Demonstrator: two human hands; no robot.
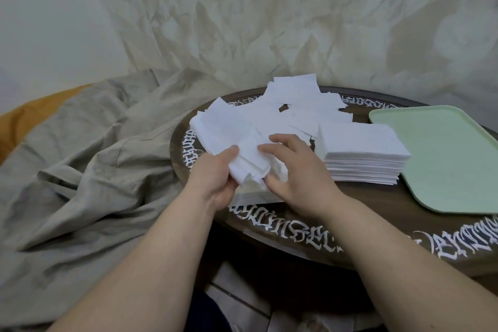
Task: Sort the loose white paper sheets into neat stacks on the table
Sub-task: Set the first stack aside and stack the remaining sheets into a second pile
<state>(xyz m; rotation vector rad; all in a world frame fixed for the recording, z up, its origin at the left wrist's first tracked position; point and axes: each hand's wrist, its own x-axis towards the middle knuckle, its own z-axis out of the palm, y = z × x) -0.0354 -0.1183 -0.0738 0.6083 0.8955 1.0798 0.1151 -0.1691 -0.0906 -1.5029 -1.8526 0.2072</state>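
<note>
Draped cloth (pixel 242 21) backs the tabletop (pixel 310 224) as our left hand (pixel 215 178) grips loose sheets (pixel 242 140), right hand (pixel 299 170) pinching one; we should square edges before adding to the stack (pixel 361 151).

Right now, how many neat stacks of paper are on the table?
1. The neat stack sits right of the hands, beside the green tray. The rest is a loose pile behind; a stack might be hidden under it.

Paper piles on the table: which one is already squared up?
The neat stack, right of both hands beside the green tray, has aligned edges. The loose pile behind the hands lies scattered.
</note>
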